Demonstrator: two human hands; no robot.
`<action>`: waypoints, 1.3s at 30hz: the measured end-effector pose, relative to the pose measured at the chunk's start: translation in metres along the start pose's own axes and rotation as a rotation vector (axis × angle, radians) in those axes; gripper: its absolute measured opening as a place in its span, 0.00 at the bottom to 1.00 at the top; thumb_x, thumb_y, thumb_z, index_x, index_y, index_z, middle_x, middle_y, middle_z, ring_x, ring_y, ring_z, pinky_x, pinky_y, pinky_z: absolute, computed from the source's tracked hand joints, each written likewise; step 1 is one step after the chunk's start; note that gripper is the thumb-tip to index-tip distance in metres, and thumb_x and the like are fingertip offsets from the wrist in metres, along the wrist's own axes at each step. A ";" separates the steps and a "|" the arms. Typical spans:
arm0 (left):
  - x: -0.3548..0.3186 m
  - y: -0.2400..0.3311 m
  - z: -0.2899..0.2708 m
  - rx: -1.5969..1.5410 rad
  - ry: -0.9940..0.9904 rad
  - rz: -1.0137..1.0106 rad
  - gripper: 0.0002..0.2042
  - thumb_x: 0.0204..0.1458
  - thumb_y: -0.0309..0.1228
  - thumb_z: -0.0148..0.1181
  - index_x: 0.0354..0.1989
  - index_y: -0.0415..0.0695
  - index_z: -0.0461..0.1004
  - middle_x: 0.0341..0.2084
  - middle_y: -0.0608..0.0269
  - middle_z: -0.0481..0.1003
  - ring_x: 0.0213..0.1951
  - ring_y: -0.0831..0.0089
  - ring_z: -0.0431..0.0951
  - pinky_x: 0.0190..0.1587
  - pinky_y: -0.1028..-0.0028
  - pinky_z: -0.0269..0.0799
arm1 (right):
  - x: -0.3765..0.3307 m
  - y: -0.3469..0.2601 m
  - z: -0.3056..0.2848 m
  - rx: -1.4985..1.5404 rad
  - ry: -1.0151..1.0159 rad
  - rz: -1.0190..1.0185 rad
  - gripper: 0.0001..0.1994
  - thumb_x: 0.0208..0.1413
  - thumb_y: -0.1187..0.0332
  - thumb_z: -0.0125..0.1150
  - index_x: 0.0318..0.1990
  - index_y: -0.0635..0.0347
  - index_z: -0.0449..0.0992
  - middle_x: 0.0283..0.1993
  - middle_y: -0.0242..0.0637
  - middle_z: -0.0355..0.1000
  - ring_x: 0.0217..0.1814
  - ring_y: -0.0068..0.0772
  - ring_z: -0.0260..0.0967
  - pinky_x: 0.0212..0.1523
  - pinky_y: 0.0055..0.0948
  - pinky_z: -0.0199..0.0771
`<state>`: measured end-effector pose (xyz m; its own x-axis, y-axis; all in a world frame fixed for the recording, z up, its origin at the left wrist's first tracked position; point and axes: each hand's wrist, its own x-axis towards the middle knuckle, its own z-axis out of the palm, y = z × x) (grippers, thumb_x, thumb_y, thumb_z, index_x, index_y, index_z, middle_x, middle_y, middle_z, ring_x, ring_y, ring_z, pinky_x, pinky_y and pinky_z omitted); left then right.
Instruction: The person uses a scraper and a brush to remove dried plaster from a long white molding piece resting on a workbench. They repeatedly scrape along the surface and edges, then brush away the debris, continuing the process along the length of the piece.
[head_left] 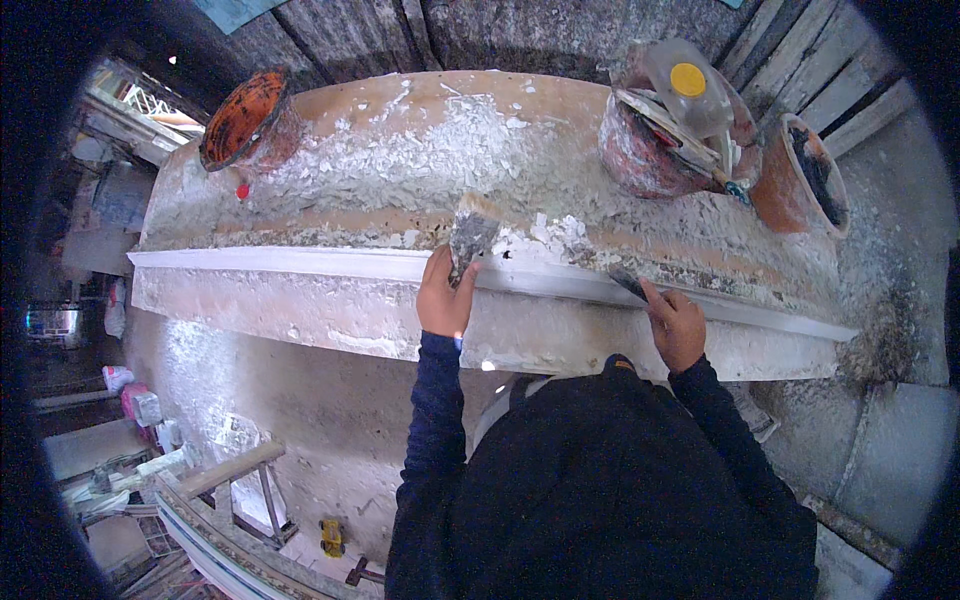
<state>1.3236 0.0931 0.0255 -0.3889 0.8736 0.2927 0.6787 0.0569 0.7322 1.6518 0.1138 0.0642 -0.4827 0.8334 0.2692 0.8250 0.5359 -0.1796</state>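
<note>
Already, white strip (300,263) lay along worktop (400,110) front edge, filler smeared mid-strip. Left hand (444,296) gripped wide scraper (470,238) on strip; right hand (678,325) gripped small scraper (628,284) further right. Strip ends looked unfinished.

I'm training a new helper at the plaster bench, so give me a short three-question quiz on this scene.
1. True or false: the left hand holds a wide scraper blade against the long white moulding strip.
2. Which thing lies on top of the plaster-crusted bucket at the far right of the bench? A) a clear bottle with a yellow cap B) a hammer C) a folded cloth
3. Fill in: the orange bucket at the far left of the bench lies tipped on its ____.

Key
1. True.
2. A, the bottle.
3. Side; its open mouth shows to the camera.
</note>
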 end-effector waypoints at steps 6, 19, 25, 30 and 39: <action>-0.001 0.004 -0.001 -0.016 -0.025 -0.032 0.22 0.46 0.36 0.60 0.45 0.31 0.68 0.46 0.45 0.68 0.48 0.54 0.70 0.49 0.69 0.65 | -0.007 -0.002 0.001 0.416 -0.209 0.365 0.33 0.44 0.74 0.58 0.61 0.49 0.56 0.43 0.43 0.68 0.41 0.44 0.67 0.44 0.36 0.66; -0.012 -0.001 -0.001 -0.058 0.055 -0.044 0.22 0.50 0.35 0.55 0.48 0.29 0.65 0.47 0.43 0.67 0.49 0.52 0.68 0.50 0.68 0.63 | 0.007 -0.019 -0.034 1.110 -0.595 0.693 0.33 0.42 0.80 0.53 0.60 0.56 0.53 0.48 0.42 0.65 0.42 0.27 0.66 0.40 0.23 0.70; -0.020 0.035 -0.017 -0.180 -0.183 0.017 0.20 0.49 0.29 0.55 0.52 0.37 0.65 0.28 0.51 0.69 0.29 0.62 0.71 0.34 0.70 0.67 | 0.003 -0.023 -0.035 0.712 -0.380 0.248 0.24 0.42 0.72 0.54 0.52 0.60 0.65 0.44 0.48 0.69 0.43 0.45 0.68 0.46 0.34 0.67; -0.009 0.085 -0.031 -0.074 -0.241 0.213 0.24 0.48 0.29 0.56 0.56 0.53 0.63 0.22 0.59 0.67 0.20 0.62 0.68 0.24 0.68 0.66 | 0.003 -0.021 -0.033 0.627 -0.326 0.210 0.23 0.39 0.71 0.55 0.49 0.61 0.68 0.44 0.49 0.69 0.45 0.49 0.66 0.47 0.36 0.66; 0.015 0.118 -0.036 0.254 -0.315 0.381 0.25 0.49 0.29 0.53 0.58 0.58 0.60 0.24 0.61 0.69 0.21 0.62 0.72 0.21 0.67 0.68 | 0.001 -0.031 -0.048 0.606 -0.308 0.287 0.25 0.40 0.70 0.55 0.51 0.57 0.67 0.43 0.48 0.69 0.44 0.50 0.66 0.46 0.37 0.67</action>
<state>1.3755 0.0960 0.1383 0.0921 0.9552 0.2813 0.8792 -0.2107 0.4274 1.6402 0.0919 0.1158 -0.4066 0.9044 -0.1291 0.6672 0.1974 -0.7182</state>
